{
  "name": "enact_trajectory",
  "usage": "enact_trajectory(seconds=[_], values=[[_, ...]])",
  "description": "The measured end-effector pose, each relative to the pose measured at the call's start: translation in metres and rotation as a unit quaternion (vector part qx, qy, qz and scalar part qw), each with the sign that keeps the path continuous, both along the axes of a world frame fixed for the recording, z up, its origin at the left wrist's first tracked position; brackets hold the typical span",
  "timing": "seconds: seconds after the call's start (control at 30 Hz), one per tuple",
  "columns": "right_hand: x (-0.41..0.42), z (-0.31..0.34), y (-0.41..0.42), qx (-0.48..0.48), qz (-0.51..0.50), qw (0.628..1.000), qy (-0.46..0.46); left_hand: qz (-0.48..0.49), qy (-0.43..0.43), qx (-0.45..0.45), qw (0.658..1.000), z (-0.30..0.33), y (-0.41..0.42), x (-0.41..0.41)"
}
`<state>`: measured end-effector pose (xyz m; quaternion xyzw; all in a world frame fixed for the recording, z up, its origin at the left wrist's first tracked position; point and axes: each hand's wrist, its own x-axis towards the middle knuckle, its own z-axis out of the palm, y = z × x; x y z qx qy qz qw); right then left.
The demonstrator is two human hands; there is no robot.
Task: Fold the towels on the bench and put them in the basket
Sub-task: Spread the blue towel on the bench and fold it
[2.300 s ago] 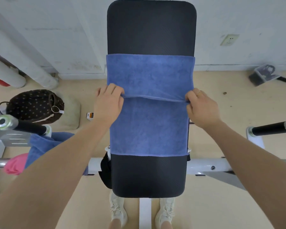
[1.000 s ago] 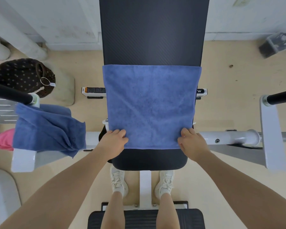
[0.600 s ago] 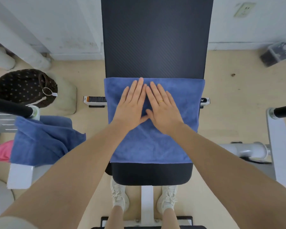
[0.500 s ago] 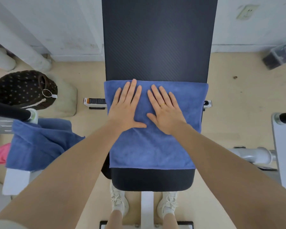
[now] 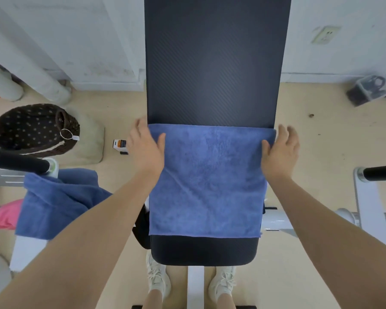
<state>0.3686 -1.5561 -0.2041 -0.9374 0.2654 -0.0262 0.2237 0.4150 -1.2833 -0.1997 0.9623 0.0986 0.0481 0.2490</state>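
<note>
Head view shows the blue towel (image 5: 206,179) lying folded flat across the bench (image 5: 214,63), so its side edges overhang for easy reach. Left hand (image 5: 146,146) and right hand (image 5: 280,150) rest at those edges, fingers spread, gripping nothing, likely to smooth it. Far left, on the floor, the basket (image 5: 31,128) waits.

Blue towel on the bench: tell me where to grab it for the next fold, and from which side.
Probably take the blue towel at its two far corners, one from each side. It lies flat across the bench, its side edges reaching the pad's edges, so fingers can slip under there. The left hand and right hand are open at those edges.
</note>
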Motion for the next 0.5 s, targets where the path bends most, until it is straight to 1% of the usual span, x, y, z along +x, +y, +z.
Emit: enact_trajectory(seconds=[0.03,0.07,0.1,0.13,0.2,0.27,0.33,0.37,0.43,0.5], values=[[0.001,0.004,-0.001,0.047,-0.066,0.997,-0.001,0.058,0.03,-0.042,0.997,0.001,0.002,0.001],[0.003,0.007,-0.001,0.096,-0.118,0.988,-0.001,0.094,0.054,-0.082,0.991,0.001,0.003,0.003],[0.005,0.009,-0.001,0.139,-0.151,0.979,0.0,0.114,0.077,-0.121,0.983,0.002,0.004,0.006],[0.008,0.01,-0.001,0.162,-0.162,0.973,0.0,0.125,0.096,-0.172,0.972,0.004,0.005,0.01],[0.013,0.014,-0.001,0.178,-0.157,0.971,0.005,0.155,0.13,-0.303,0.931,0.011,0.002,0.016],[0.018,0.016,0.0,0.234,-0.168,0.958,0.009,0.185,0.142,-0.406,0.884,0.018,0.0,0.019],[0.02,0.019,-0.001,0.302,-0.198,0.932,0.009,0.194,0.138,-0.451,0.86,0.02,0.002,0.021],[0.021,0.017,-0.005,0.314,-0.208,0.926,0.003,0.198,0.136,-0.47,0.849,0.021,0.003,0.02],[0.024,0.019,-0.008,0.306,-0.212,0.928,-0.013,0.208,0.127,-0.506,0.827,0.023,0.002,0.019],[0.028,0.025,-0.01,0.317,-0.211,0.923,-0.046,0.216,0.105,-0.525,0.817,0.025,0.001,0.02]])
